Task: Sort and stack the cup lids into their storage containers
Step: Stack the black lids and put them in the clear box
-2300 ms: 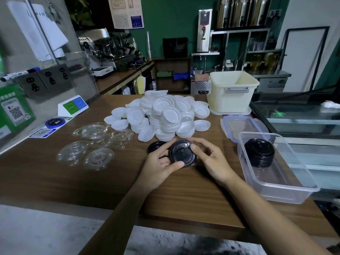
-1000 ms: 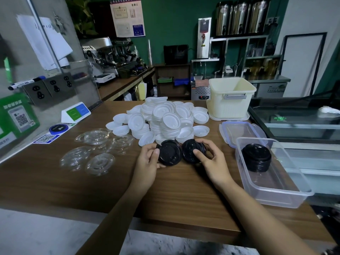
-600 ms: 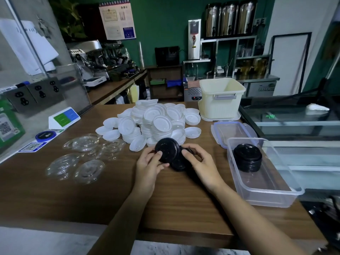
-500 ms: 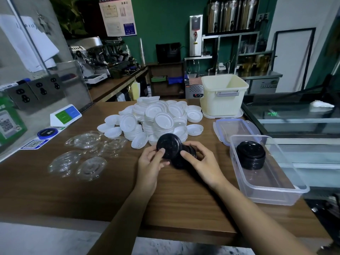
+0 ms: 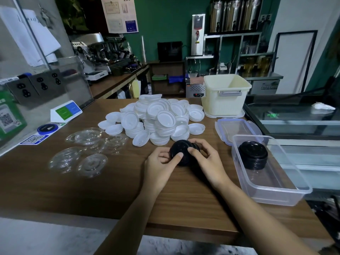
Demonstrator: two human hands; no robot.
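Observation:
Both hands grip a short stack of black cup lids (image 5: pixel 181 150) turned on its side just above the wooden table (image 5: pixel 110 190). My left hand (image 5: pixel 161 166) presses the near face with its thumb. My right hand (image 5: pixel 207 162) wraps the far end. A taller stack of black lids (image 5: pixel 253 157) stands inside the clear plastic container (image 5: pixel 272 192) at the right. Behind my hands lies a big heap of white lids (image 5: pixel 158 118). Several clear lids (image 5: pixel 86 153) are scattered at the left.
A cream bin (image 5: pixel 226 94) stands at the back right on its lid. The clear container's blue-rimmed lid (image 5: pixel 237 127) lies flat in front of the bin. A small sign stand (image 5: pixel 65 111) and QR stickers sit at the left wall. The table's front edge is close to me.
The two separate black lid groups, one in each hand, have been pushed together into one stack held between both hands. The camera view shifted slightly.

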